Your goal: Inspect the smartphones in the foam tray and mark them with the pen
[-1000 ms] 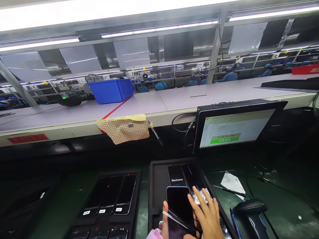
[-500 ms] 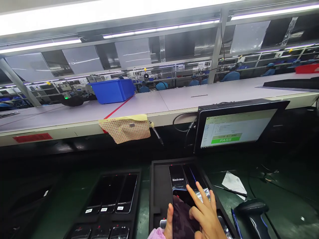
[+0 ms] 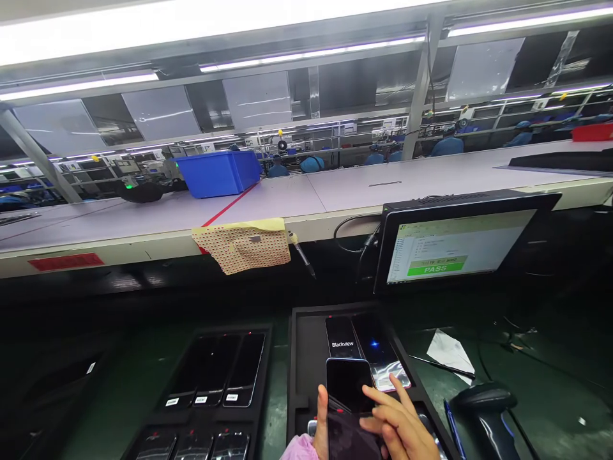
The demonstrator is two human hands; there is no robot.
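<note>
My left hand (image 3: 322,425) grips a smartphone (image 3: 348,383) by its side, thumb along the left edge and the other fingers hidden beneath. Its screen is black, and a glossy protective film (image 3: 347,434) with a red tab covers the lower part. Over the phone's right side is my right hand (image 3: 400,421), its outer fingers spread and its blurred index finger bent at the film. Behind the phone, a black foam tray (image 3: 306,351) holds a phone reading "Blackview" (image 3: 341,338) and another with a blue glow (image 3: 376,348).
Left of me, a second black tray (image 3: 263,383) holds several labelled phones (image 3: 244,370). A monitor (image 3: 460,246) showing "PASS" stands at right, above a barcode scanner (image 3: 486,409), a blue pen (image 3: 453,425) and white paper (image 3: 450,351). A blue bin (image 3: 211,176) sits on the shelf.
The film's red tab has slid down toward me, uncovering more of the black screen. My right hand has moved lower, and the glowing phone behind shows more fully.
</note>
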